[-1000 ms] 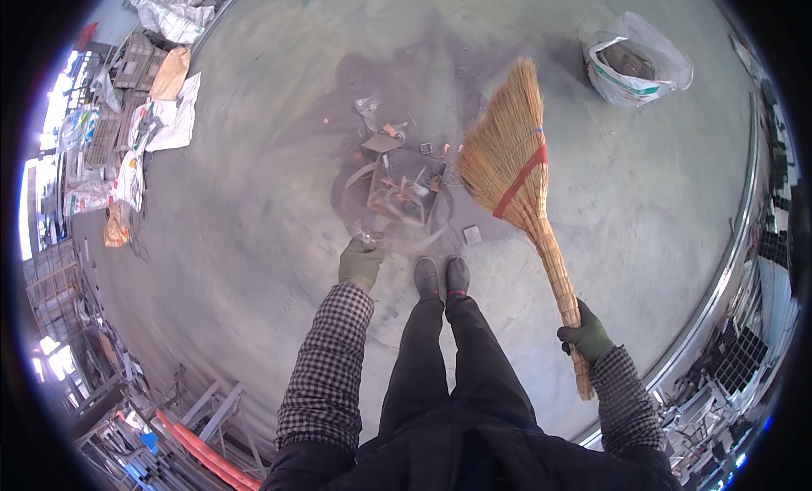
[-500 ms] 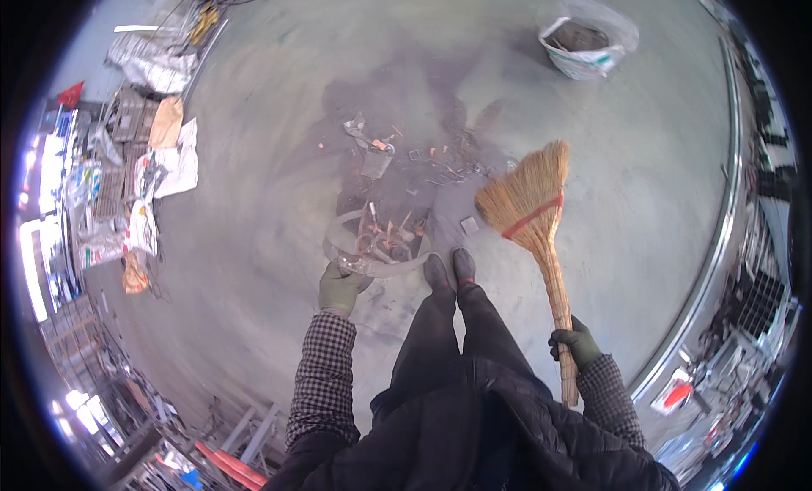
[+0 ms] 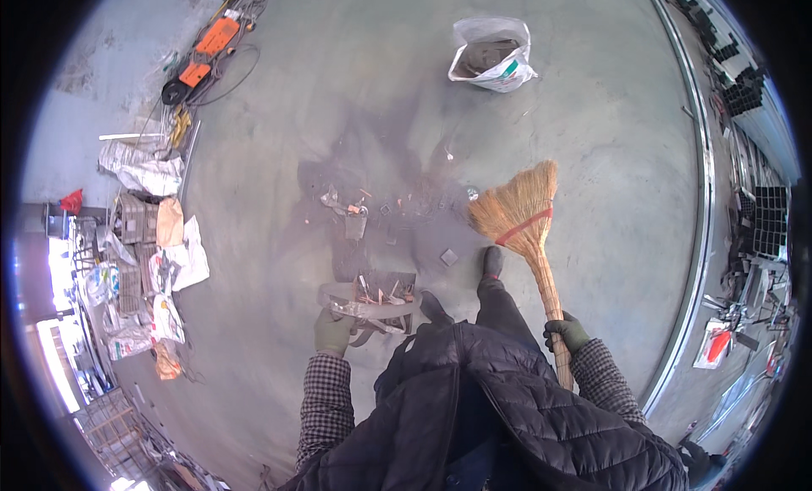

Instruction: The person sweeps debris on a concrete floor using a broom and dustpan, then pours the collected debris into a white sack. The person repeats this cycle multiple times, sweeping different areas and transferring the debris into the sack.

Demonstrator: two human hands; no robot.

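Note:
My left hand (image 3: 335,331), in a greenish glove, is closed on a dustpan (image 3: 412,285) by its wide, curved grey band. Scraps and thin brownish strips fill the pan. My right hand (image 3: 567,332), gloved alike, grips the handle of a straw broom (image 3: 518,205) with a red binding. The broom's bristles fan out ahead of my feet, to the right. Beyond the pan, dark dust and loose scraps (image 3: 355,224) lie on the floor, with a small square piece (image 3: 448,257) nearer the broom.
A white sack (image 3: 492,81) with grey contents stands open farther ahead. Along the left lie bags and cardboard (image 3: 169,224), and orange equipment with cables (image 3: 217,36). A metal rail (image 3: 699,208) runs along the right, with racks and stacked material beyond it.
My view has shifted forward; the sack appears farther left. One foot has stepped ahead of the other. The dustpan has come nearer my body, still in my left hand, and the broom stays in my right.

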